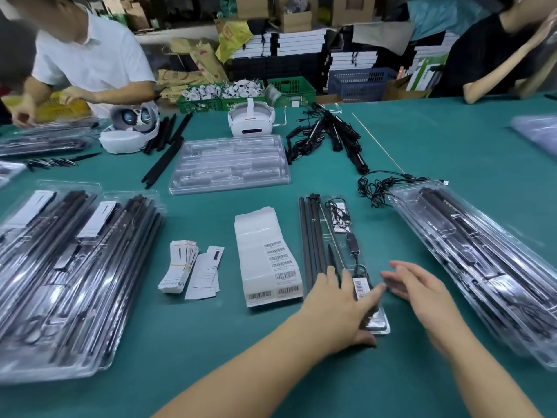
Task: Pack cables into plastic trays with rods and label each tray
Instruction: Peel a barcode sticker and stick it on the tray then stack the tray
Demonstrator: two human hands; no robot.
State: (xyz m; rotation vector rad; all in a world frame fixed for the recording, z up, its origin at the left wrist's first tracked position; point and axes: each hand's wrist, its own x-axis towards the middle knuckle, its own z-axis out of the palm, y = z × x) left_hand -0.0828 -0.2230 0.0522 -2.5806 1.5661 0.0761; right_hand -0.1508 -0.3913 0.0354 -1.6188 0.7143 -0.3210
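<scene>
Both hands work at the near end of the middle tray (324,236), which serves as the landmark: the left hand (337,306) lies flat on it with fingers spread, pressing beside a barcode label (361,288), while the right hand (422,288) hovers just right of it, open and blurred, gripping nothing. Labelling looks like the step in hand; next the label likely needs smoothing down and the tray moving to a finished pile. Far left of that tray, stacked trays (75,276) hold dark rods with white cards on top. Nearer left lie a banded bundle of cards (177,267) and a label sheet (268,260) on the green bench (211,351). Beyond it sits an empty clear tray (229,164). The middle tray itself holds rods along its left side and a coiled cable (340,215) on its right. Behind it to the right lie loose cables (379,185), and right of it more filled trays (476,257) are piled.
</scene>
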